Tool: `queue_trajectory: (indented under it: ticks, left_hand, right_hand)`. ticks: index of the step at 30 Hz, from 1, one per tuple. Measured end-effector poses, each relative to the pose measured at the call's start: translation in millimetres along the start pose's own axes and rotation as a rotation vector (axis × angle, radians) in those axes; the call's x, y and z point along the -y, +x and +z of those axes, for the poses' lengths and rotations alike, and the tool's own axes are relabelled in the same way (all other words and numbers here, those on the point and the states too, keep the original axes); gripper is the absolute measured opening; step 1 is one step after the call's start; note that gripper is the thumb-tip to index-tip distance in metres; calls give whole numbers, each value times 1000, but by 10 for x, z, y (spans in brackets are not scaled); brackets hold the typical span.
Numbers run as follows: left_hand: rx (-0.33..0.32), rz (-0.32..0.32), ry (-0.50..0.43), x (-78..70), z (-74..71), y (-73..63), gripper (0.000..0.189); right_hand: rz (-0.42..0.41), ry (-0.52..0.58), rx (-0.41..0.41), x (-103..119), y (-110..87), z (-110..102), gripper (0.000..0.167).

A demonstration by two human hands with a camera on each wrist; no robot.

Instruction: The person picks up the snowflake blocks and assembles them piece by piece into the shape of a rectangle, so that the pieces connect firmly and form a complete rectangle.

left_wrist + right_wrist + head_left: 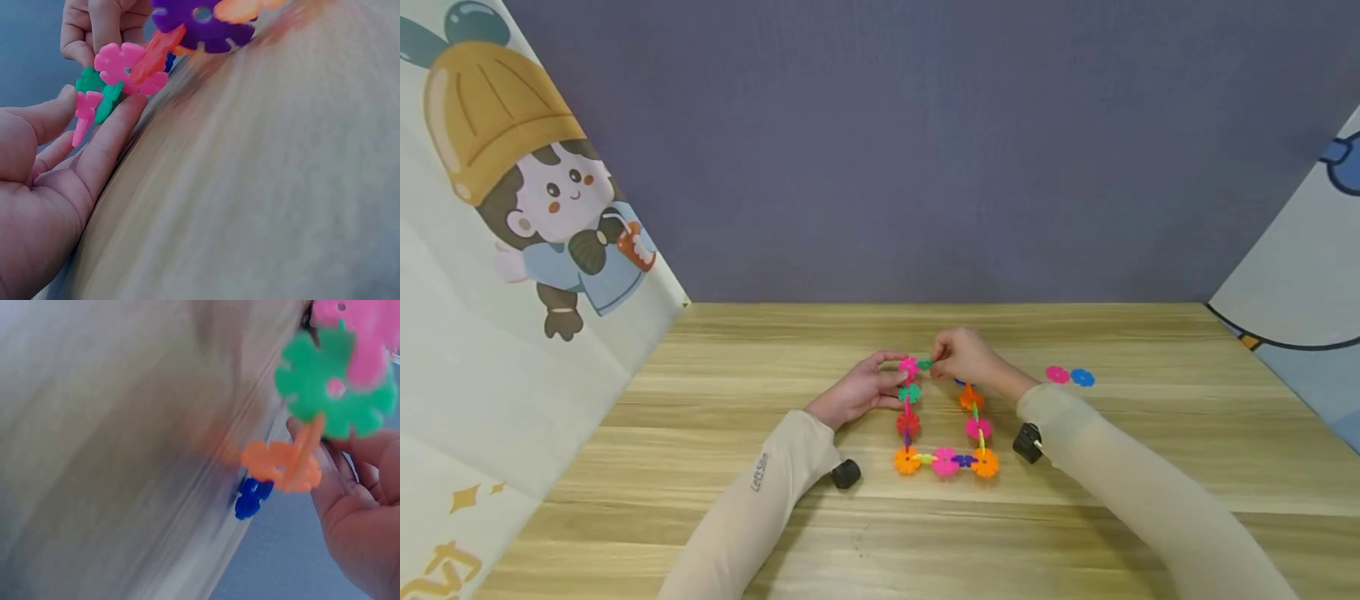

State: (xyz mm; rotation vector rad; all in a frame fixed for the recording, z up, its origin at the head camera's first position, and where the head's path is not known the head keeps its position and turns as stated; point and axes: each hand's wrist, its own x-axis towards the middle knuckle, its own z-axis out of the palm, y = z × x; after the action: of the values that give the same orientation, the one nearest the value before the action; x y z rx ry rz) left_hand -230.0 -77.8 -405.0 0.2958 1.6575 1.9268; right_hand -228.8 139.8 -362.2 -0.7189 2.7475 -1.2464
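Observation:
Notched plastic flower discs, slotted together, form a square-like chain on the table, with orange discs [907,460] at its near corners. At the far left corner, my left hand [868,390] holds a pink flower disc [909,367] between thumb and fingers. My right hand [964,358] pinches a green flower disc [924,365] joined to that pink one; its fingertips also show beyond the pieces in the left wrist view. The chain's right side, with an orange disc [972,401], runs up under the right hand, which partly hides a blue disc [251,499].
A loose pink disc [1057,375] and a blue disc [1082,377] lie on the wooden table [760,350] right of the right hand. A dark grey panel [940,150] rises behind the table. Black wrist cameras [846,474] sit beside the chain on both sides.

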Motion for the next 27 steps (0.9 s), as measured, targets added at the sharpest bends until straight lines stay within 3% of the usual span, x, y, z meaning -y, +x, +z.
queue_trajectory:
  ticks: [27]
  left_hand:
    - [-32,-29,18,-26,-2,43,42]
  right_hand:
    - [1,-27,7,79,-8,17,10]
